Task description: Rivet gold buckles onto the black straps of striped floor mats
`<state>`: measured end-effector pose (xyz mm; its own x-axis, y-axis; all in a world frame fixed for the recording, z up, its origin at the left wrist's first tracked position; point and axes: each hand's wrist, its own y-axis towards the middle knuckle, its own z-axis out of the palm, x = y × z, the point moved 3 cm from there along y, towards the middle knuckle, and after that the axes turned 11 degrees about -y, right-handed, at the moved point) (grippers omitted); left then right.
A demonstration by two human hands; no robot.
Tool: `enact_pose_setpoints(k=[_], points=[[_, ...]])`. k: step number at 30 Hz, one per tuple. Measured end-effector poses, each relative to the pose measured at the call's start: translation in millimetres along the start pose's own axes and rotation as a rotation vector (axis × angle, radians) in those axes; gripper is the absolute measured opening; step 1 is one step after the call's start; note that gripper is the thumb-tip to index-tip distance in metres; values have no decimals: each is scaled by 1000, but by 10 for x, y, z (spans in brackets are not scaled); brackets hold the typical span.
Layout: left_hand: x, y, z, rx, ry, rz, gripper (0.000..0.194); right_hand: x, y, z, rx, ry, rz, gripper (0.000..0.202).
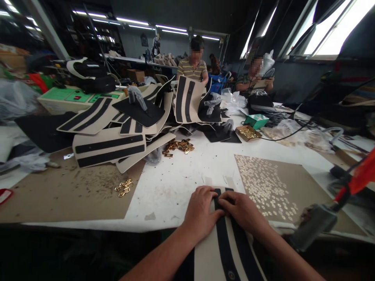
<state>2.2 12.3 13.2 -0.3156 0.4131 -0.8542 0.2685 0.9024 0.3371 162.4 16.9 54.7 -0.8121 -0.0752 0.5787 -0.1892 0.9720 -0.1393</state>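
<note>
A cream panel (206, 253) with two black stripes lies over the table's front edge and hangs down toward me. My left hand (202, 210) rests on its upper part, fingers bent and thumb on the left stripe. Close beside it, my right hand (241, 208) has its fingers pinched together at the same stripe. Whatever small piece may be between the fingertips is hidden. A round metal fitting (231, 275) shows low on the left stripe.
Striped panels (109, 148) are piled at the back left. Gold fittings (178, 146) and gold rings (124, 187) lie left; small rings (263, 183) cover a brown board at right. A grey tool (315, 226) hangs front right. Two people sit across the table.
</note>
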Motion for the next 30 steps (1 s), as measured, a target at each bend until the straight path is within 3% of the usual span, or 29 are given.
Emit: enact_pose_setpoints(k=[12,20,30], points=[[5,4,-5,34,1,-29,43,-132,176,71,18,-9,67,16],[-15,34,-5,46,14,-33,45,-95,208,-8,64,-91,-54,17],[-10,53,11,43,70,1,48,-154,254,37,-83,-83,-34,11]])
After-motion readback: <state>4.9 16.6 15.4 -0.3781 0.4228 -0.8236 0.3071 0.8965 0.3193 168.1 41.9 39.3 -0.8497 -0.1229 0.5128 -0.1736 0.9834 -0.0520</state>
